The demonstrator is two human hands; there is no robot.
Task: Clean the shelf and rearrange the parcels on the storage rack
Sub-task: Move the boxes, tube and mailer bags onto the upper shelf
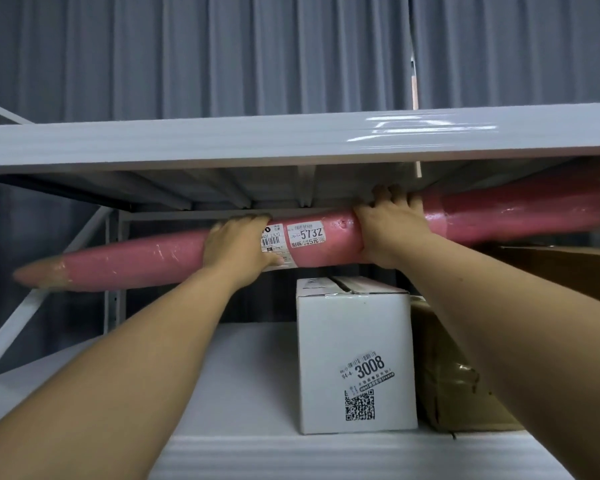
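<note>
Pink plastic wraps the long roll parcel [326, 244], held in the air just under the upper shelf [222, 140], its high end toward 3 o'clock. Left hand [238, 245] grips it at 9 o'clock of the white label [293, 240], fingers curled over the top; right hand [388, 225] grips at 3 o'clock, fingers wrapped round it. Below, toward 6 o'clock, a white box [355, 358] stands on the lower shelf [250, 382], brown cartons [454, 382] beside it at 3 o'clock.
</note>
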